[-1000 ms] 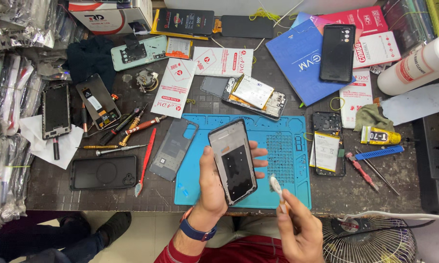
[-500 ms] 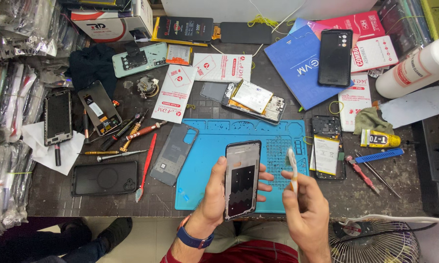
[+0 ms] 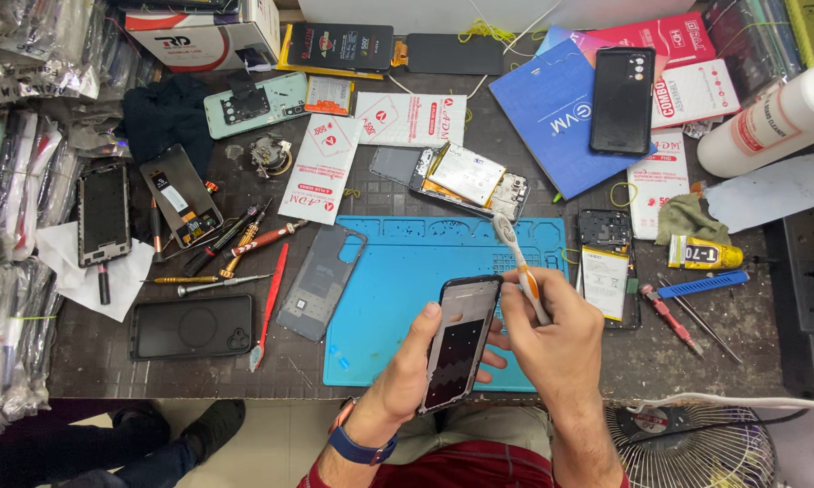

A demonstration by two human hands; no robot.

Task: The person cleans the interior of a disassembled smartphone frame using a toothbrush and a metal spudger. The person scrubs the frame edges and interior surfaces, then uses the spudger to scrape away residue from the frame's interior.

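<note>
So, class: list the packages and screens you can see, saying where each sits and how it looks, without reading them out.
Blue box: back right of centre, flat.
White packet: back centre, red marks.
White bottle: far right, lying down.
Yellow tube: right, small.
Phone: in left hand, dark screen.

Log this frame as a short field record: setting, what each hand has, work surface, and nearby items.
setting: cluttered phone-repair bench seen from above
left hand: holds a dark phone upright-tilted over the mat's near edge
right hand: grips a toothbrush, bristle end pointing away from the person
contact: brush head is off the phone, above the mat
work surface: blue silicone mat
left of mat: grey back cover, red pry tool, screwdrivers
right of mat: opened phone with battery, yellow glue tube
behind mat: disassembled phone
</note>
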